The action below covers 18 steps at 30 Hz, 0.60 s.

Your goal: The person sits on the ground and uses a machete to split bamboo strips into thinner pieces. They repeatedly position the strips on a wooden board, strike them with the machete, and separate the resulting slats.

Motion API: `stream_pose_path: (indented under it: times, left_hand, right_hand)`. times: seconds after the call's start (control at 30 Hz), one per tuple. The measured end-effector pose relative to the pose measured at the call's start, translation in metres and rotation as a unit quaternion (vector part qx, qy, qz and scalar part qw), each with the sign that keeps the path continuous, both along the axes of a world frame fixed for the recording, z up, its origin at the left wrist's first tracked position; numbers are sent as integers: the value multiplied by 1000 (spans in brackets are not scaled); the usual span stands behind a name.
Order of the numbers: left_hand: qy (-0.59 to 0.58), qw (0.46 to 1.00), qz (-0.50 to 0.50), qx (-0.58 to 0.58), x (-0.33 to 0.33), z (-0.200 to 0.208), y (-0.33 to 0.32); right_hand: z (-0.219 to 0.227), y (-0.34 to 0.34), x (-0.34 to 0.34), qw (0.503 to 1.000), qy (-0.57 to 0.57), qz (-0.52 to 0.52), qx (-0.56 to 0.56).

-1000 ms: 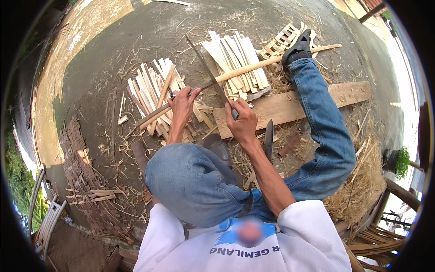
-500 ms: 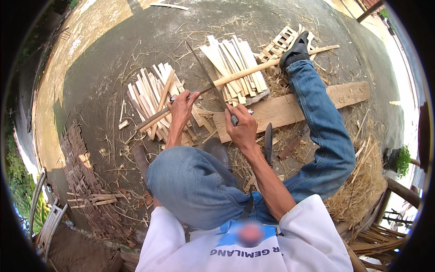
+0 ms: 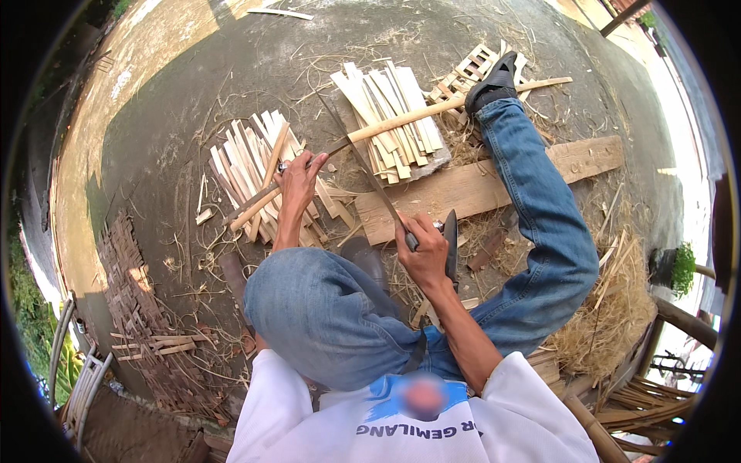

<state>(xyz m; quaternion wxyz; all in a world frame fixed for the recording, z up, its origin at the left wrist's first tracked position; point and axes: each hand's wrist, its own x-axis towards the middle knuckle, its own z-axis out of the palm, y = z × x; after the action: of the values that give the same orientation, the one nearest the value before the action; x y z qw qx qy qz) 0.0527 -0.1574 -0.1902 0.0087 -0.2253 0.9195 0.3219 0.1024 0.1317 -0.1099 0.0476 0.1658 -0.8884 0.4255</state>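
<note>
A long wooden pole (image 3: 413, 116) slants across in front of me, dark toward its near left part and pale beyond. My left hand (image 3: 299, 179) is closed around the dark stretch. My right hand (image 3: 424, 251) grips the dark handle of a long, narrow-bladed knife (image 3: 373, 181), whose blade crosses the pole where dark meets pale. Under my outstretched foot in a dark shoe (image 3: 494, 81), the pole's far end passes toward the right. Beside my right hand a dark, pointed, blade-like thing (image 3: 451, 231) stands out from the ground; its lower part is partly hidden.
Two piles of pale wooden strips (image 3: 251, 154) lie ahead, the right one by a stone block. A broad plank (image 3: 494, 189) stretches under my right leg. Woven bamboo matting (image 3: 143, 301) is at left, a heap of fine shavings (image 3: 606, 316) at right, and curled shavings litter the ground.
My right hand has drawn the knife back toward me and slightly right, so its handle is farther from the pole. My left hand keeps its hold on the pole.
</note>
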Motion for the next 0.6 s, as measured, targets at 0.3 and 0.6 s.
stream_pose_path:
  times: [0.3,0.6]
  left_hand:
    - [-20,998,-24,50,22,11,16]
    - [-4,999,51,-9,82,17,-1]
  right_hand:
    - [-15,-48,-58,998,-34,8,60]
    - [36,-1,0,995,10,-38,-94]
